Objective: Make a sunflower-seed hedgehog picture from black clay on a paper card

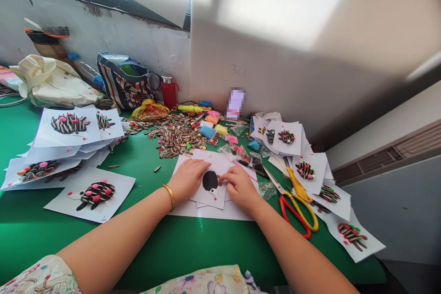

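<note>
In the middle of the green table, a white card (215, 201) lies on other white sheets. It bears a black rounded patch (210, 181) with a white snout and small red dots, like a hedgehog's body. My left hand (188, 178) rests flat on the card's left side, fingers stretched out, a gold bangle on the wrist. My right hand (240, 187) is at the patch's right edge, fingers curled, index fingertip and thumb close together. Small dark brown bits show beside these fingertips; whether they are gripped is too small to tell.
Striped sunflower seeds (179, 133) lie heaped behind the cards, beside coloured clay lumps (208, 131). Finished hedgehog cards (98, 195) are stacked left and right. Scissors (296, 206) lie right of my right hand. A red flask (168, 93) and bags stand at the back.
</note>
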`<action>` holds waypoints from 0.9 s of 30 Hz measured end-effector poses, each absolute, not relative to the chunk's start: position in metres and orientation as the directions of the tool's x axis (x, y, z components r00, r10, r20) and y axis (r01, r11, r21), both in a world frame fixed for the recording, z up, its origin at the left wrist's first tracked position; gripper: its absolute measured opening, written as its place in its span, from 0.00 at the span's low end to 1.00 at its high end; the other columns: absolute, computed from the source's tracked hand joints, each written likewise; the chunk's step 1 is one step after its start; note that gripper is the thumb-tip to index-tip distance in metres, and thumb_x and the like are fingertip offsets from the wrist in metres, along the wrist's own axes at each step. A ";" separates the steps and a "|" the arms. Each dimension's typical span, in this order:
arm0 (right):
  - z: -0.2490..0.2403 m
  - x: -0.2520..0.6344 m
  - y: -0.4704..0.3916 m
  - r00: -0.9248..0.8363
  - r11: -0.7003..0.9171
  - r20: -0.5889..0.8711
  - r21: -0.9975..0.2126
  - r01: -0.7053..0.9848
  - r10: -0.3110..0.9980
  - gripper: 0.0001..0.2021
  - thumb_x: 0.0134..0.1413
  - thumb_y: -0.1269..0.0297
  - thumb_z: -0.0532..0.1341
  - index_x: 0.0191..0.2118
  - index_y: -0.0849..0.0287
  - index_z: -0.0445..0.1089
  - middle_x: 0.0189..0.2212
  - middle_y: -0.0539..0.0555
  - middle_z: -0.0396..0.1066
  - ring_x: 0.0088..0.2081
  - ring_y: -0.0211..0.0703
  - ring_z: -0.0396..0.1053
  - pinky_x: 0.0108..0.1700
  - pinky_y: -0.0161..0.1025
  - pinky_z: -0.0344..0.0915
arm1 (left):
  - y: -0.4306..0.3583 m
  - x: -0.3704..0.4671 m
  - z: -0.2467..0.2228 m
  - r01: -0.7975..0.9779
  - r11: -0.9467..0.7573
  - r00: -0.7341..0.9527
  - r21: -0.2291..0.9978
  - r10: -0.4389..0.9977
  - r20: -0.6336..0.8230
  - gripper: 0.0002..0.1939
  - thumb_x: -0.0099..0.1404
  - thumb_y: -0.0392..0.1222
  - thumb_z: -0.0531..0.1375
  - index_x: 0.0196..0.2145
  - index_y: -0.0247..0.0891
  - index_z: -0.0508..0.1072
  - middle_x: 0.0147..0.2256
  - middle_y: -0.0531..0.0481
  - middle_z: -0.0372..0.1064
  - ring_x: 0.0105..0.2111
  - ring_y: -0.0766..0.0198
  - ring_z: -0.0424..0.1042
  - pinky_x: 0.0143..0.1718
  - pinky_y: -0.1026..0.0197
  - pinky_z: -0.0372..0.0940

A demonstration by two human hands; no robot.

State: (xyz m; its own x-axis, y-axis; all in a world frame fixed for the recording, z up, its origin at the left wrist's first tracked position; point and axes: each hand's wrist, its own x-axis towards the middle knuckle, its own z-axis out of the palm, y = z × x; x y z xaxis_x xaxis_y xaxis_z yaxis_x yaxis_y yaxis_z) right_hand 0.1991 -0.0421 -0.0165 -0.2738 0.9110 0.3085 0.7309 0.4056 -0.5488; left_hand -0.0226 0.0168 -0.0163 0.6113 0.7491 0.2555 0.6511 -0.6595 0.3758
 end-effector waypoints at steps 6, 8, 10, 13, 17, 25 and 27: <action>-0.017 0.197 -0.042 -0.297 0.384 0.244 -0.547 0.743 0.923 0.20 0.49 0.81 0.53 0.41 0.55 0.77 0.36 0.53 0.67 0.40 0.44 0.63 0.44 0.42 0.60 | 0.017 -0.023 -0.018 0.651 -0.665 0.619 0.365 0.744 0.252 0.20 0.68 0.32 0.50 0.54 0.39 0.69 0.51 0.43 0.72 0.55 0.55 0.66 0.58 0.47 0.59; -0.018 0.198 -0.042 -0.298 0.384 0.243 -0.547 0.743 0.923 0.21 0.49 0.80 0.53 0.43 0.55 0.76 0.36 0.53 0.67 0.40 0.44 0.63 0.45 0.42 0.60 | 0.017 -0.023 -0.017 0.653 -0.666 0.620 0.361 0.744 0.251 0.20 0.68 0.32 0.50 0.55 0.39 0.69 0.51 0.43 0.72 0.55 0.55 0.66 0.58 0.47 0.59; -0.018 0.199 -0.042 -0.300 0.383 0.239 -0.551 0.742 0.924 0.21 0.49 0.80 0.53 0.42 0.55 0.77 0.36 0.53 0.67 0.41 0.44 0.63 0.45 0.43 0.60 | 0.017 -0.023 -0.016 0.654 -0.665 0.619 0.360 0.744 0.252 0.20 0.68 0.32 0.50 0.54 0.39 0.69 0.51 0.43 0.72 0.55 0.55 0.67 0.58 0.47 0.59; -0.018 0.198 -0.042 -0.306 0.382 0.228 -0.556 0.738 0.924 0.20 0.49 0.81 0.53 0.40 0.55 0.77 0.36 0.53 0.67 0.41 0.44 0.63 0.45 0.43 0.60 | 0.016 -0.023 -0.015 0.656 -0.665 0.620 0.357 0.744 0.249 0.19 0.68 0.31 0.50 0.54 0.39 0.69 0.52 0.43 0.72 0.55 0.55 0.66 0.58 0.47 0.59; -0.017 0.198 -0.042 -0.293 0.383 0.246 -0.571 0.726 0.924 0.20 0.49 0.81 0.53 0.41 0.56 0.77 0.36 0.53 0.67 0.41 0.45 0.63 0.45 0.43 0.60 | 0.017 -0.023 -0.016 0.660 -0.665 0.622 0.350 0.745 0.241 0.19 0.68 0.31 0.50 0.55 0.38 0.69 0.52 0.43 0.72 0.55 0.54 0.66 0.59 0.47 0.58; -0.016 0.197 -0.043 -0.291 0.379 0.247 -0.512 0.771 0.924 0.24 0.50 0.80 0.54 0.50 0.55 0.74 0.37 0.54 0.66 0.41 0.46 0.62 0.46 0.44 0.59 | 0.018 -0.023 -0.017 0.661 -0.661 0.619 0.356 0.748 0.240 0.19 0.68 0.31 0.50 0.55 0.39 0.69 0.53 0.44 0.71 0.56 0.54 0.66 0.59 0.47 0.58; -0.016 0.196 -0.044 -0.305 0.383 0.235 -0.476 0.791 0.923 0.24 0.51 0.80 0.55 0.51 0.54 0.74 0.37 0.54 0.66 0.41 0.46 0.61 0.46 0.44 0.59 | 0.017 -0.023 -0.017 0.664 -0.658 0.617 0.354 0.750 0.238 0.19 0.68 0.32 0.50 0.55 0.38 0.69 0.53 0.44 0.71 0.56 0.54 0.66 0.59 0.47 0.58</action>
